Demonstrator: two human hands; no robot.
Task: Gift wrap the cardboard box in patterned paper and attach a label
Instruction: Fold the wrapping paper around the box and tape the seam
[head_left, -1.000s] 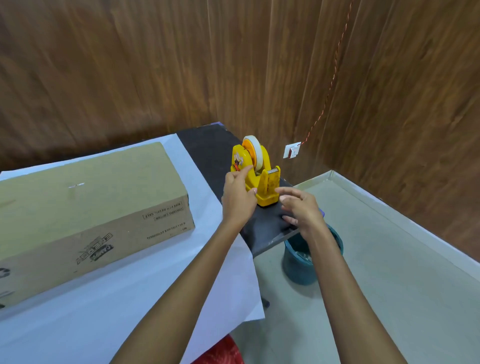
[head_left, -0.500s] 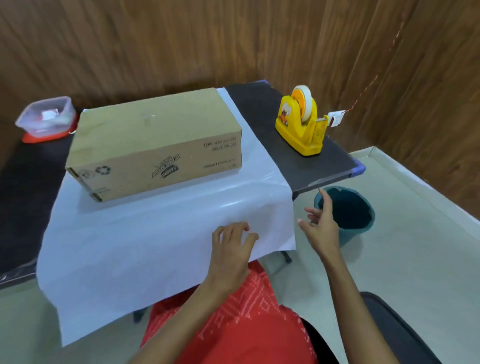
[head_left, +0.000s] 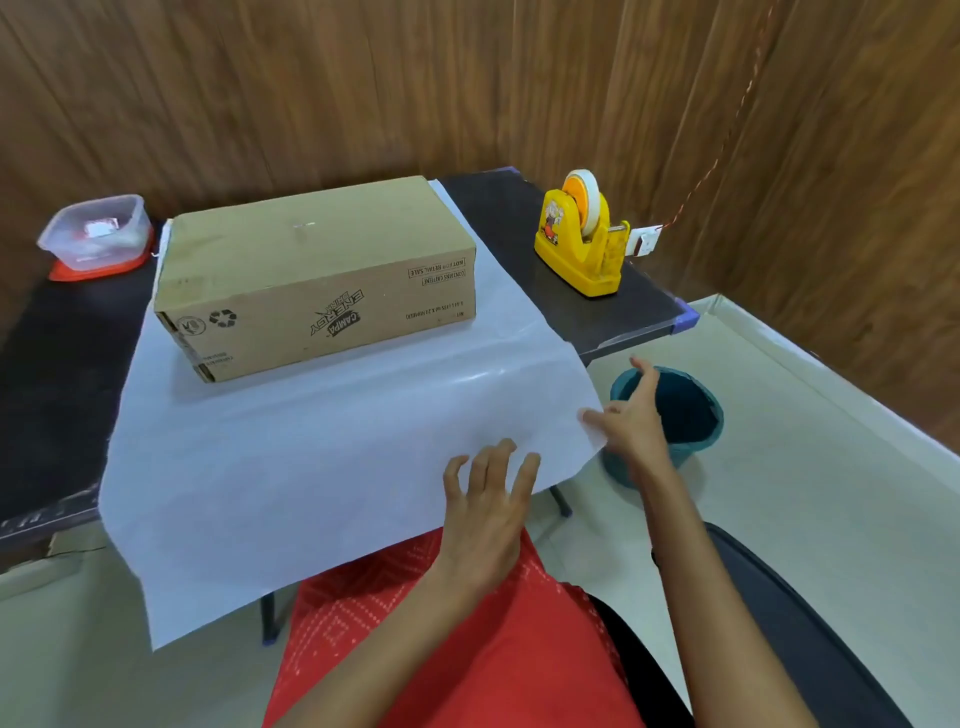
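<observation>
A brown cardboard box (head_left: 311, 244) lies on a white sheet of wrapping paper (head_left: 291, 467), which covers the black table (head_left: 57, 364) and hangs over its near edge. My left hand (head_left: 488, 504) rests on the overhanging paper near its lower right edge, fingers spread and slightly bent. At the sheet's right corner, the fingertips of my right hand (head_left: 631, 421) touch the paper while the thumb is raised. No pattern shows on the paper's upper side. I see no label.
A yellow tape dispenser (head_left: 582, 244) stands on the table's right end. A clear plastic container (head_left: 96, 234) on a red lid sits at the back left. A teal bin (head_left: 680, 410) stands on the floor to the right, and a black chair (head_left: 779, 597) is under me.
Both hands have left the tape dispenser and come back to the paper's near edge. In the last half second my right hand moved left onto the sheet's right corner.
</observation>
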